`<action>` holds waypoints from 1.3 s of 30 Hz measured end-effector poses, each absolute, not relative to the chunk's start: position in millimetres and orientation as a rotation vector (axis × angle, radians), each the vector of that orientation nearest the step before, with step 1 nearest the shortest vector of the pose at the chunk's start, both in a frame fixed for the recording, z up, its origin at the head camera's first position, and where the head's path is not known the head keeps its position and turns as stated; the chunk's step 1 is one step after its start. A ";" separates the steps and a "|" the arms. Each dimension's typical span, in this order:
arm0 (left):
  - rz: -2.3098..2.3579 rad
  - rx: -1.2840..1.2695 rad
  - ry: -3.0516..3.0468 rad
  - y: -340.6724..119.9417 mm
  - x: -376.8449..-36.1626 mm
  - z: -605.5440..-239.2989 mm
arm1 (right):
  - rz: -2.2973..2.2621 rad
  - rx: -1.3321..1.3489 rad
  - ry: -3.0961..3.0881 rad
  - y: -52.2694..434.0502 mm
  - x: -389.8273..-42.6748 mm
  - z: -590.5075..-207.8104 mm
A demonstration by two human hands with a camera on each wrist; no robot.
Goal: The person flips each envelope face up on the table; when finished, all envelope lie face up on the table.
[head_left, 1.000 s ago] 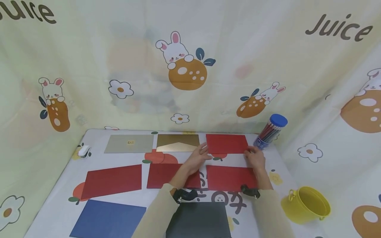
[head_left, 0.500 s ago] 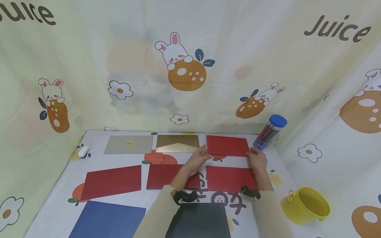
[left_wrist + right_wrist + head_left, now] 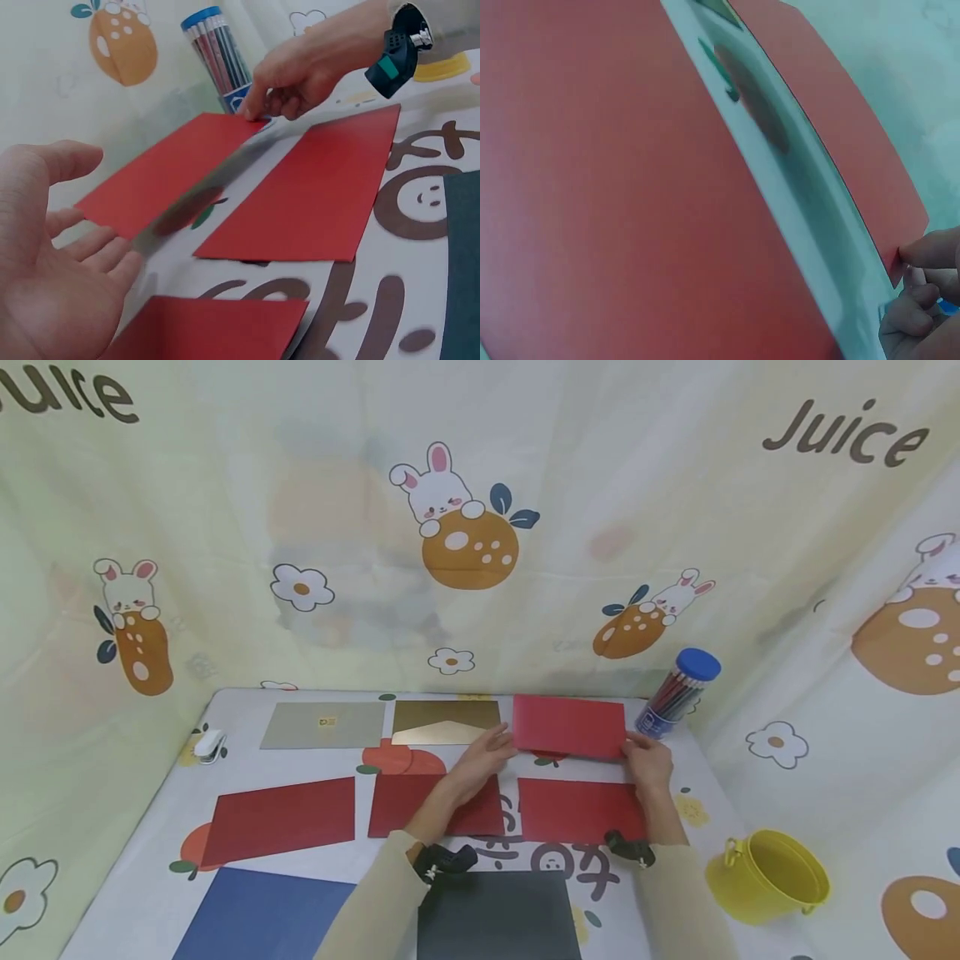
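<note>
Since a second ago, the far red card has come up from the bench at its near edge and is tilted, just beside the pencil tube. The right hand pinches its right corner with curled fingers. The left hand is at the card's left edge; its fingers are straight and grasping nothing. With only one corner pinched, the card could bend or slip, or knock the tube.
</note>
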State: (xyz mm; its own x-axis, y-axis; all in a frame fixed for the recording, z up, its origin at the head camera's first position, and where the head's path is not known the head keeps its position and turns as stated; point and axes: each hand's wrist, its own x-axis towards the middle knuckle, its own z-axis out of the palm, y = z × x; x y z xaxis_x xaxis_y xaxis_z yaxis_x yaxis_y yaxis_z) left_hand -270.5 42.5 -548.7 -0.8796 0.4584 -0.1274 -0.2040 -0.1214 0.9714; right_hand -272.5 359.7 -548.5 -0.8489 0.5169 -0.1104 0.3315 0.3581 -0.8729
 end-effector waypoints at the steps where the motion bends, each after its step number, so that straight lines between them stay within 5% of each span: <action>1: 2.048 0.297 1.734 38.1 -269.3 -547.0 | 1.489 -0.757 -2.435 357.4 -272.3 -546.1; 39: 2.101 0.156 2.078 -145.2 -211.0 -546.8 | 2.146 -0.091 -2.380 218.4 -253.6 -538.9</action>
